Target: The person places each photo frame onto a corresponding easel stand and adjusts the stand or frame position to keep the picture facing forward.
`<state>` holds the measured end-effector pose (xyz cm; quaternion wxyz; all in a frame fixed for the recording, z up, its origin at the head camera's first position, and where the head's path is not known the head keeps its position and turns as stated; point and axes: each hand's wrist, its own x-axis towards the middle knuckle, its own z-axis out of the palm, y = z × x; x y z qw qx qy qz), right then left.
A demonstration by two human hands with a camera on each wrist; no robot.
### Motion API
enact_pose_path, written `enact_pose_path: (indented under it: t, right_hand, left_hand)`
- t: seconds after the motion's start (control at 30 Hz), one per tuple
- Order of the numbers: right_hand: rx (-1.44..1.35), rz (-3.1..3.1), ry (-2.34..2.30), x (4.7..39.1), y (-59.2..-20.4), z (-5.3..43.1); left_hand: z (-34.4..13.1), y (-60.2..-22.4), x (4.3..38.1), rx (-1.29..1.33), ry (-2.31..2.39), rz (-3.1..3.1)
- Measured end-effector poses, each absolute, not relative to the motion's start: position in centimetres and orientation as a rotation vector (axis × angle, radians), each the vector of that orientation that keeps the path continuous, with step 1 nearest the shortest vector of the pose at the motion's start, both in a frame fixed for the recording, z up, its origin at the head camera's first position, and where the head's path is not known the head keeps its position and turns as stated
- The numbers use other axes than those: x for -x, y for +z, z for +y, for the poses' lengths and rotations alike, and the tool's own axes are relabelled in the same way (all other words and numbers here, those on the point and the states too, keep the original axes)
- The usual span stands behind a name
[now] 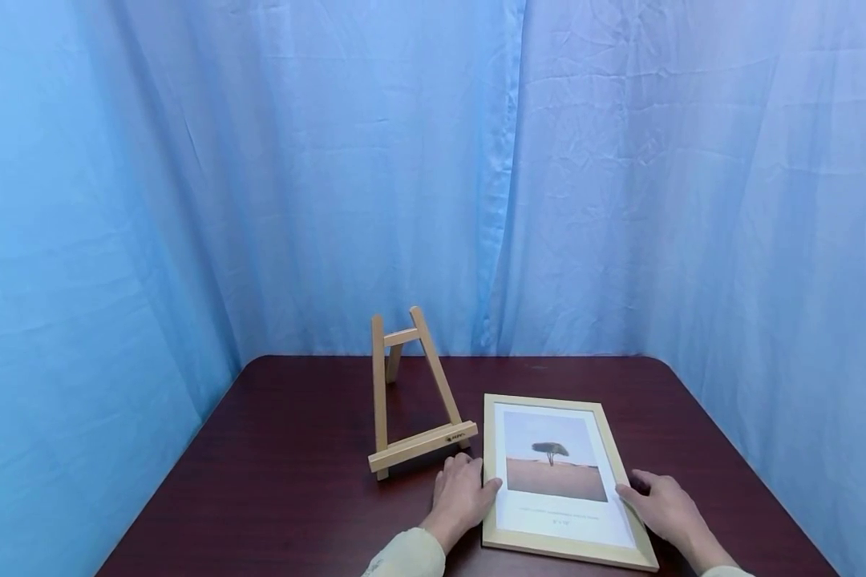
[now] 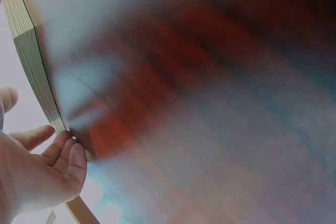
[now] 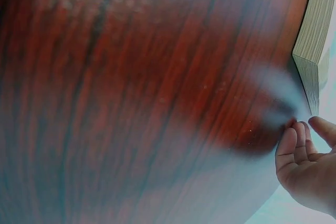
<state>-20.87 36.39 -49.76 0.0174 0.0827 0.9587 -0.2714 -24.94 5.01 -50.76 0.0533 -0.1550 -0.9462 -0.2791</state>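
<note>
While left fingers (image 1: 471, 466), right fingers (image 1: 646, 479) grip frame (image 1: 489, 449) | head view alone shows tree print (image 1: 552, 458)

Dark reddish-brown table (image 1: 296, 513); on it wooden easel (image 1: 422, 445), framed tree picture (image 1: 556, 473) beside.

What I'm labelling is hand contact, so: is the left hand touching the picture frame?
Touching. The left wrist view shows the left hand with its fingertips against the side of the picture frame; in the head view, its thumb overlaps the border.
</note>
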Motion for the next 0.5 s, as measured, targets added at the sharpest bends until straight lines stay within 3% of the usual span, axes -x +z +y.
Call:
enact_pose_path:
  t: [0.5]
  right_hand:
    - [-0.231,3.027,-0.762,21.09,-50.23,36.35]
  left_hand:
    - [4.87,-50.98,24.98,0.517,-0.742,-2.902]
